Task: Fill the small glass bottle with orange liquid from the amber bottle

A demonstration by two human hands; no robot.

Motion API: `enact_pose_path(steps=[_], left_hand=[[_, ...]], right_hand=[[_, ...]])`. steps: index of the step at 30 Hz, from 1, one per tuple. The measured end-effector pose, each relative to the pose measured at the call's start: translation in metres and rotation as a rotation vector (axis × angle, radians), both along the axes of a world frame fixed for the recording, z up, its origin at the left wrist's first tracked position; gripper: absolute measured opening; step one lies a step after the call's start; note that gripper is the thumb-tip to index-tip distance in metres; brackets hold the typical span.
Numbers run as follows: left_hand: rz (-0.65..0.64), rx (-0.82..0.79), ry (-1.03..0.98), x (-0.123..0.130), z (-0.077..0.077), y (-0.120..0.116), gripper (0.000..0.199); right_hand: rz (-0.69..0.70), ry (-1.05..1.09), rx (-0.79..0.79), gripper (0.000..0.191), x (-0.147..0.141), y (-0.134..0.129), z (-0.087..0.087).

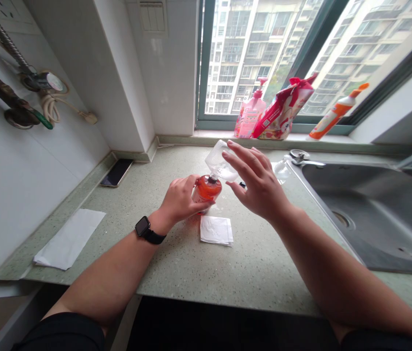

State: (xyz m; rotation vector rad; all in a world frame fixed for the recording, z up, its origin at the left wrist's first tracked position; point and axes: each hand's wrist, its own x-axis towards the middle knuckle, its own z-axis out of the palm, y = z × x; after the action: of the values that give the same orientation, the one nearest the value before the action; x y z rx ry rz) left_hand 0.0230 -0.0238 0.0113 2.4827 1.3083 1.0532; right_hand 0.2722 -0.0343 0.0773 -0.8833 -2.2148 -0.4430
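Observation:
My left hand is wrapped round a bottle of orange-red liquid that stands on the counter. My right hand grips a clear plastic bottle, tipped so its neck points down at the mouth of the orange-red bottle. Whether the two necks touch I cannot tell. Just in front of the standing bottle lies a folded white paper napkin. A small black item shows partly behind my right hand, too covered to name.
On the counter's left are a phone and folded white paper. A steel sink is at right. Along the windowsill stand a pink pump bottle, a red bag and an orange-white bottle. Another clear item sits beside the sink.

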Motion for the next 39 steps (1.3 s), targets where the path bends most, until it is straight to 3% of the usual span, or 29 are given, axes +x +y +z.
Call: enact_pose_path(steps=[21, 30, 39], left_hand=[[0.003, 0.016, 0.144, -0.022, 0.010, 0.009, 0.070], [-0.010, 0.057, 0.027, -0.027, 0.012, 0.014, 0.082], [0.040, 0.170, -0.096, -0.028, 0.015, 0.010, 0.080]], right_hand=[[0.000, -0.039, 0.013, 0.100, -0.032, -0.009, 0.005], [-0.005, -0.085, 0.028, 0.099, -0.031, -0.008, 0.010], [-0.004, -0.110, 0.040, 0.098, -0.035, -0.009, 0.015]])
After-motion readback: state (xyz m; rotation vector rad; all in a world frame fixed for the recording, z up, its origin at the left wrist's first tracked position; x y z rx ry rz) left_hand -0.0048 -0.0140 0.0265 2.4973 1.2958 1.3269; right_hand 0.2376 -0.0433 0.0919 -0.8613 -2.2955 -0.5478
